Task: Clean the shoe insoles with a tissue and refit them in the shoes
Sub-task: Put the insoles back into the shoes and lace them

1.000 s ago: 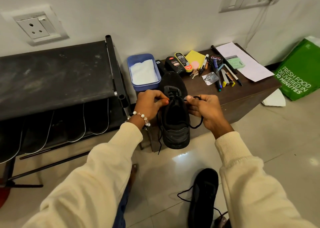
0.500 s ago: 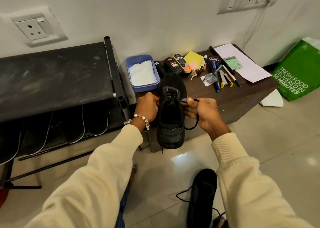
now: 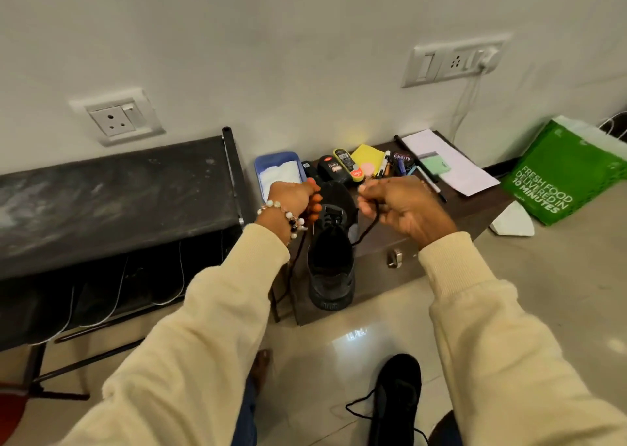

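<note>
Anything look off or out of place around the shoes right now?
The second black shoe lies on the floor, its lace trailing loose over the tiles. The shoe on the cabinet overhangs the edge heel-first while the left hand and right hand pull its laces.

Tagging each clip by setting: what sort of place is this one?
Probably a home entryway or room corner used for shoe care: a black shoe rack against the wall, a low wooden cabinet holding shoe polish tins, and a grocery delivery bag on the tiled floor.
</note>
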The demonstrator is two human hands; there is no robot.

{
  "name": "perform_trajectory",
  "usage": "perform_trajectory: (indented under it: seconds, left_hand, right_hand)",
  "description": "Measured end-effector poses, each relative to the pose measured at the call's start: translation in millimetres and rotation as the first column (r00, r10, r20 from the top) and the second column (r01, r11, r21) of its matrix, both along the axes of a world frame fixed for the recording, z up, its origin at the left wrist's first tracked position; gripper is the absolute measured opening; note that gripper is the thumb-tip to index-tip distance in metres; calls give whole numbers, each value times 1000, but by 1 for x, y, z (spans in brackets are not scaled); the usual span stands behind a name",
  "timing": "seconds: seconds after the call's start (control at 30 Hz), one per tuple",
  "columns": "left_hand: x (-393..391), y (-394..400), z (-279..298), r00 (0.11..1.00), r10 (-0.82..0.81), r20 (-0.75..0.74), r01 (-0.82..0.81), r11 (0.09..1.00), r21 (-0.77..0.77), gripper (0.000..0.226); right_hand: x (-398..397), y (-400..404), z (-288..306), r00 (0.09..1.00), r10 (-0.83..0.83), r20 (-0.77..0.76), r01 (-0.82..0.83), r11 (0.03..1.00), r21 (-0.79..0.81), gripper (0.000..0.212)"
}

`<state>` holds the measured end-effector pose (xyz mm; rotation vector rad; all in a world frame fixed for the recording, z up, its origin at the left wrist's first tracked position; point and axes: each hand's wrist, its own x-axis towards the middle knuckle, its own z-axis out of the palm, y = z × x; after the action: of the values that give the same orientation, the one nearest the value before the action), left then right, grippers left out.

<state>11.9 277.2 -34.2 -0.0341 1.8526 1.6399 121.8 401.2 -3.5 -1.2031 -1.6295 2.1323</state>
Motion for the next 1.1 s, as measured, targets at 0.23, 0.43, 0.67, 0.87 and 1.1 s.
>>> perform_trajectory:
  seconds: [0.23, 0.43, 0.67, 0.87, 1.1]
  left_hand:
    - [6, -11, 110, 980, 15, 199, -82, 940, 332, 28]
    - [12, -21, 174, 997, -23, 76, -9, 920, 392, 34]
    - [19, -14, 213, 962, -1, -273, 72, 965, 253, 14]
    - [9, -8, 224, 816, -23, -577, 32, 999, 5, 23]
    - [7, 3, 232, 617, -187, -765, 134, 982, -133, 23]
  right_hand:
    - [0, -14, 91, 984, 82, -159, -103, 986, -133, 11]
    - [0, -26, 158, 937, 145, -317, -140, 989, 38, 26]
    - [-6, -37, 195, 972, 185, -142, -73, 820, 568, 11]
    - [-12, -35, 204, 978, 134, -161, 35, 654, 756, 24]
    - [-20, -28, 216, 936, 179, -304, 110, 671, 733, 19]
